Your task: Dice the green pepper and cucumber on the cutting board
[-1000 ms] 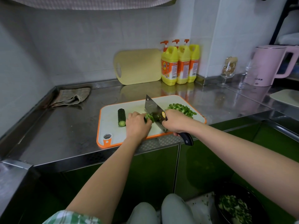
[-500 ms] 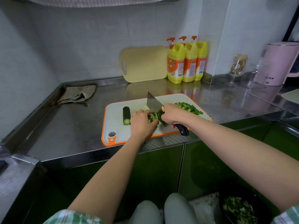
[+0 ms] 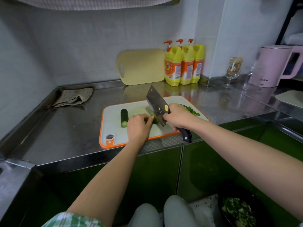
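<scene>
Two hands were at work over the cutting board [image 3: 105, 140]. The right hand [image 3: 177, 117] held the black handle of the cleaver [image 3: 155, 102], fingers [image 3: 169, 120] clamped round it. The left hand [image 3: 138, 126] had its fingers [image 3: 147, 119] curled, pinning a short green pepper piece [image 3: 155, 120] to the board. The piece sat at those fingertips, under the heel of the blade.

Change noted: half a second earlier the blade sat low in the green strips. Now its tip stood raised above the board's far edge, with the heel close to the piece. The stub ahead of the left fingers looked shorter than a second before. Reading: one chop was done, the blade was lifted for the next, and this pepper piece was nearly used up.

A diced pepper pile [image 3: 191, 110] lay just beyond the right fingers. The cucumber [image 3: 124, 117], a dark uncut length, lay just left of the left fingers, apart from them, so that half of the task remained.

Surface: a reflective steel desk [image 3: 65, 128], with the board at its front edge.
- A cloth [image 3: 73, 96] lay well left of the left fingers.
- A yellow board [image 3: 141, 66] leaned on the tiled wall beyond the blade, with three detergent bottles [image 3: 183, 64] beside it.
- A stemmed glass [image 3: 233, 69] and a pink kettle [image 3: 273, 66] stood well right of the right fingers.
- A dark bowl [image 3: 229, 190] of chopped greens sat low on the right, below the desk. Its support could not be told.
</scene>
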The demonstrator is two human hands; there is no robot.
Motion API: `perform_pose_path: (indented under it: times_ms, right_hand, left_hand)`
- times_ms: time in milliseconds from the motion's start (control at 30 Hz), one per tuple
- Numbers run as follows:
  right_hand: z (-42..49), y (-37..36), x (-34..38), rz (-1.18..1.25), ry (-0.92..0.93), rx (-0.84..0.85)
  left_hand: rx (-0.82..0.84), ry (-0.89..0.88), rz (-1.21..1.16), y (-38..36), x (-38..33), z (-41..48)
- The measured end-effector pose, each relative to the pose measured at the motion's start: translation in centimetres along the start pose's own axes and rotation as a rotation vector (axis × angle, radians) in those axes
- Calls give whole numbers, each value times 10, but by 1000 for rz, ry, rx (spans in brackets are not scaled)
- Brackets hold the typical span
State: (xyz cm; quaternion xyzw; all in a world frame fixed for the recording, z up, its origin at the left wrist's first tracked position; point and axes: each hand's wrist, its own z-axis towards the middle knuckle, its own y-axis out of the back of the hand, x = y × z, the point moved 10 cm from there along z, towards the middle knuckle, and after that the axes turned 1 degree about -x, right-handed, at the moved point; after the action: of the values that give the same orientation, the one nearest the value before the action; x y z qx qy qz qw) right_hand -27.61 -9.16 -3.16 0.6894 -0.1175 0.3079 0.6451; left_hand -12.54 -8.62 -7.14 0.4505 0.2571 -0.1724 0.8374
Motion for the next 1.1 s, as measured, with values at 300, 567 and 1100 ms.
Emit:
perform_pose_path:
  times_ms: [300,567,1100]
  right_hand:
    - [-16,0,13,-102,19,-25]
    - [-20,-13,10,-112,-24,27]
    - [0,-28,21,-352,-32,176]
  left_hand:
    - [-3,47,33,1,-1,-1]
    - [-26,33,44,5,-8,-4]
    - [-24,38,56,4,-9,-3]
